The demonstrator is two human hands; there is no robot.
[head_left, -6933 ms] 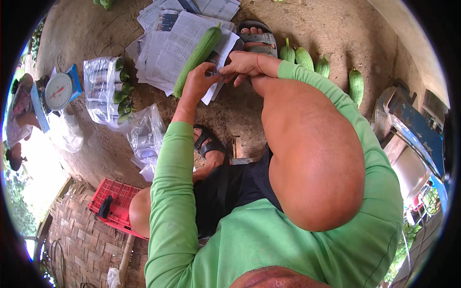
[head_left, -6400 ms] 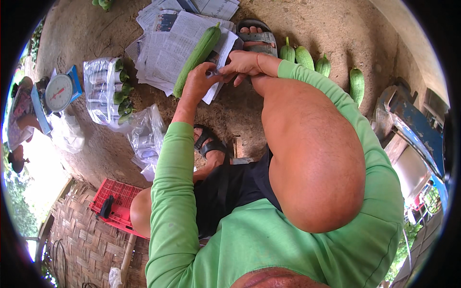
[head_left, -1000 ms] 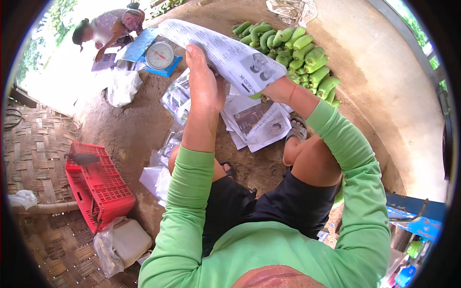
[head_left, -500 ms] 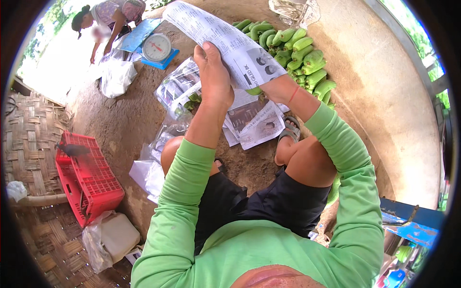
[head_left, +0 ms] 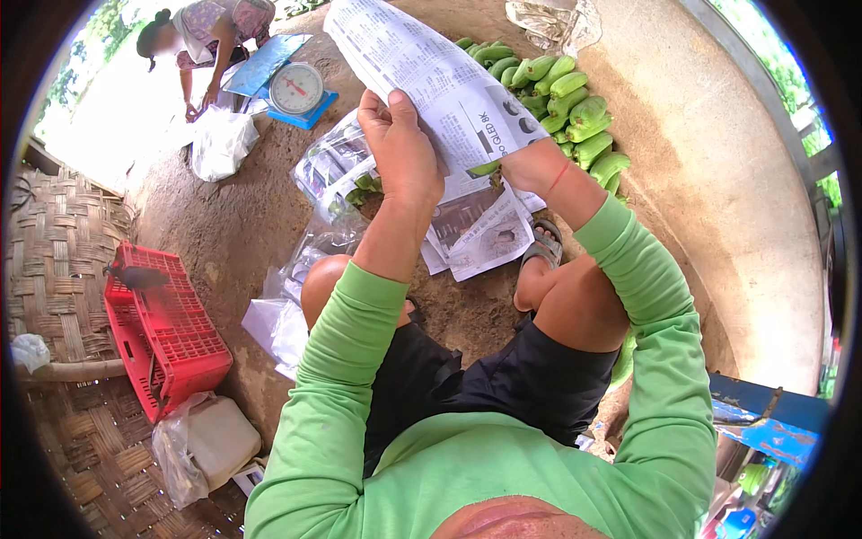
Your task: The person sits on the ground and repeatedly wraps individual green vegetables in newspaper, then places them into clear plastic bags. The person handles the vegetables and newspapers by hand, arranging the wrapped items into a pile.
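A sheet of printed newspaper (head_left: 422,67) is held up in front of me, curved over a green, gourd-like vegetable. Only a strip of that vegetable (head_left: 485,168) shows at the paper's lower edge. My left hand (head_left: 402,144) is closed on the paper's left side, thumb up. At the lower right corner, my right hand (head_left: 537,169) grips the paper beside the vegetable; its fingers are mostly hidden. More newspaper sheets (head_left: 480,234) lie on the ground below. A clear plastic bag (head_left: 334,166) with green vegetables showing sits to their left.
Piled green vegetables (head_left: 575,108) lie at the back right by a pale curved wall (head_left: 736,171). A blue dial scale (head_left: 296,90) stands at the back left, near a person (head_left: 215,40) bending over a white plastic bag (head_left: 223,144). A red crate (head_left: 171,323) lies on the left.
The newspaper and both my hands have shifted slightly right, and the paper covers more of the vegetable pile. The other person's hands have moved nearer the white bag.
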